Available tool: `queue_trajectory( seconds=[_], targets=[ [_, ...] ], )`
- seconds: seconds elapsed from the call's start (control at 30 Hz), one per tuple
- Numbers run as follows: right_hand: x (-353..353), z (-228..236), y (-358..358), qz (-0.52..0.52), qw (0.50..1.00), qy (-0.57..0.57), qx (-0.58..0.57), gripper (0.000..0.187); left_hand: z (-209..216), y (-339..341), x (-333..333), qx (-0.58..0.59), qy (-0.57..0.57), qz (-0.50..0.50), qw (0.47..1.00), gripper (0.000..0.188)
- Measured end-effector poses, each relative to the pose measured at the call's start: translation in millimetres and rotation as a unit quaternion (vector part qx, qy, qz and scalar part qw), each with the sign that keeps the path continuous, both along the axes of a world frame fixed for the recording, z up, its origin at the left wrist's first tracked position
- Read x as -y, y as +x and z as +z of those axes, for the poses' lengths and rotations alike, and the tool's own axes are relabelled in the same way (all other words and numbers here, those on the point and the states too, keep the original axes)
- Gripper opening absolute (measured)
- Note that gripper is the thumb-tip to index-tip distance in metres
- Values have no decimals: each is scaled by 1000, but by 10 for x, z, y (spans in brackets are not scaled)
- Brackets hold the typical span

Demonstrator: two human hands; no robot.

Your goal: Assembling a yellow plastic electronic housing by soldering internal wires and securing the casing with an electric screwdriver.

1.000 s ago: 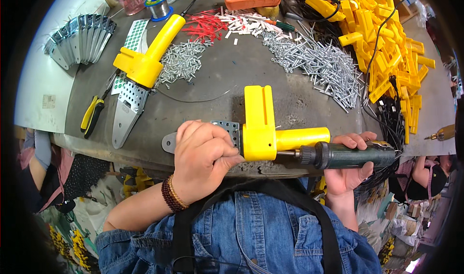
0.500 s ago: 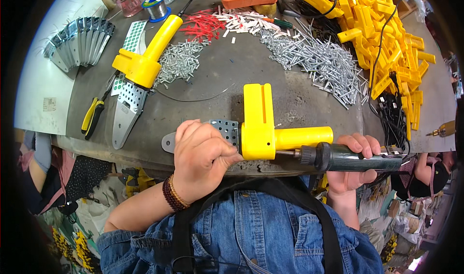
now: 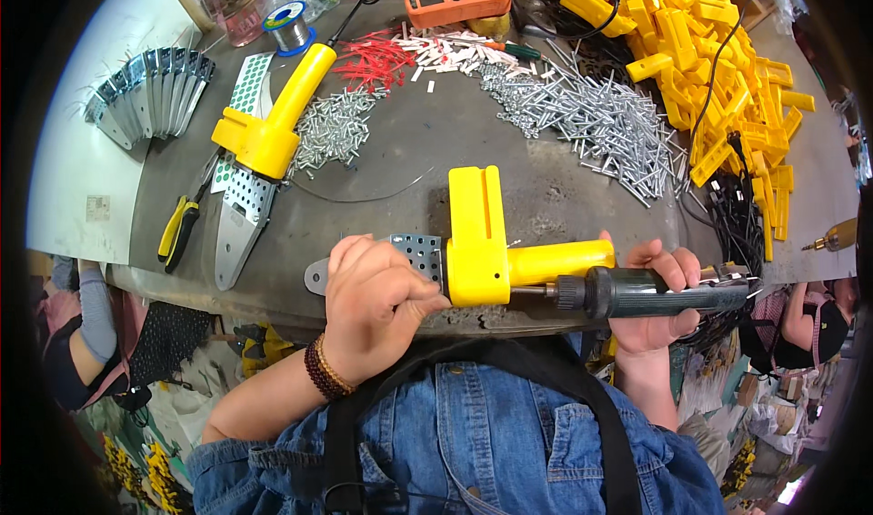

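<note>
A yellow plastic housing with a round handle (image 3: 477, 242) lies across the near edge of the bench. A perforated grey metal plate (image 3: 420, 253) sticks out of its left end. My left hand (image 3: 377, 297) is closed over the plate beside the housing, its thumb and fingertips bent together. In my right hand (image 3: 657, 288) is a dark green electric screwdriver (image 3: 668, 293), lying level below the handle. Its bit meets the right side of the housing's lower block; the tip is hidden. One right fingertip shows at the handle's end.
A similar yellow tool (image 3: 264, 142) lies at left, near yellow-black pliers (image 3: 177, 229). Behind are piles of short screws (image 3: 332, 129), long screws (image 3: 618, 133), red sleeves (image 3: 377, 60), a solder spool (image 3: 289, 30) and an orange multimeter (image 3: 457, 2). Yellow housings (image 3: 700, 70) heap at right.
The housing and screwdriver sit slightly further left in the picture, and the bench things have shifted a little too. A right fingertip now shows by the handle's end. Both grips stay.
</note>
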State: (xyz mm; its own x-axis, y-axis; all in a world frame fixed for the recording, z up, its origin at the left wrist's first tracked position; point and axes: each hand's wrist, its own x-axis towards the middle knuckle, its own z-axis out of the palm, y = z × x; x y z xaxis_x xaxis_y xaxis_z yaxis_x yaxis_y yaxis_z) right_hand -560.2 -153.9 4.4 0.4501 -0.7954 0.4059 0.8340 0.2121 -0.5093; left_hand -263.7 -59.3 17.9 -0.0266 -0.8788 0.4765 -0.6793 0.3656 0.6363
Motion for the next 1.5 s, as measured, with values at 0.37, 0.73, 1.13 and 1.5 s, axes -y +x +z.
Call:
queue_trajectory(
  seconds=[0.37, 0.73, 1.13, 1.5],
  targets=[
    [-31, 91, -55, 15, 999, -30, -40, 59, 244, 356, -48, 34, 21, -5, 999, 21],
    [-65, 92, -115, -10, 999, 16, -51, 64, -70, 2709, -1114, 59, 124, 413, 901, 31],
    [-81, 166, -34, -21, 999, 26, -38, 65, 125, 2964, -77, -353, -229, 282, 862, 34],
    [-62, 89, -52, -26, 999, 35, -18, 64, 792, 366, 248, -475, 18, -44, 879, 77]
  ],
)
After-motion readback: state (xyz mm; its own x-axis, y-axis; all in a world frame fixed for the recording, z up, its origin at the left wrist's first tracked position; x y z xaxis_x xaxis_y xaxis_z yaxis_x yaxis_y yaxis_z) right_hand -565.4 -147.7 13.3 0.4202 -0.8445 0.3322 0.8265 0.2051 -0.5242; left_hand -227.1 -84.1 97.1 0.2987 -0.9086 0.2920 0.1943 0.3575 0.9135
